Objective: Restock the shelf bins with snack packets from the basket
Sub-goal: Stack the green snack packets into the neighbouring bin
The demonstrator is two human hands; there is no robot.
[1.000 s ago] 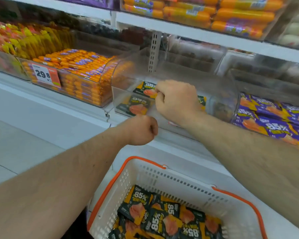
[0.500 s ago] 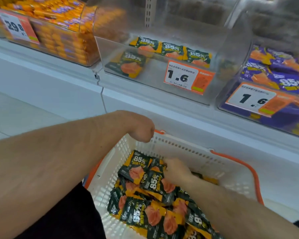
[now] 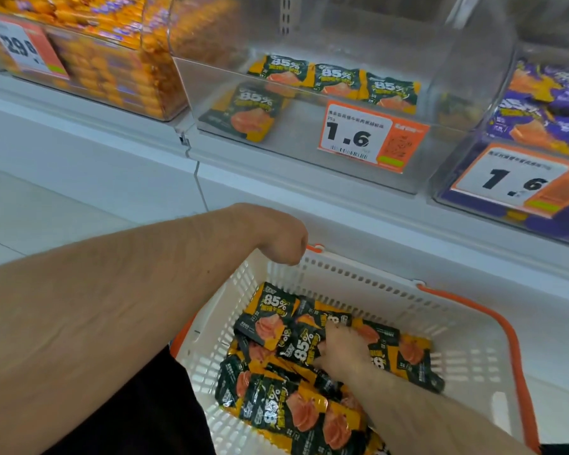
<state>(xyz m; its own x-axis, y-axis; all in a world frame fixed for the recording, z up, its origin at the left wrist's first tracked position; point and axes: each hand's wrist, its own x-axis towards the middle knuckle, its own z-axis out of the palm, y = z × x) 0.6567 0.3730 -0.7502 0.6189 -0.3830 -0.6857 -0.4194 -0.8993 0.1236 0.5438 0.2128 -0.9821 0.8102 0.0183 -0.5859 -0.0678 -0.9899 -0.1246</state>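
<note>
White shop shelving fills my view, with a clear plastic shelf bin (image 3: pixel 309 133) holding four black-and-orange snack packets (image 3: pixel 248 113) behind an orange price tag (image 3: pixel 372 136). Below it, my right hand (image 3: pixel 340 351) lies among the packets heaped in the white perforated basket with orange handles (image 3: pixel 467 343), fingers spread on them; whether it grips one I cannot tell. My left hand (image 3: pixel 281 243) is curled into a fist at the basket's far rim.

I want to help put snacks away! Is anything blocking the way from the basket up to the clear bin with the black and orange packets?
Nothing visible blocks it. The right hand is on the packets in the basket, and the clear bin above is open on top and mostly empty. The left hand grips the basket's rim, off to the side.
</note>
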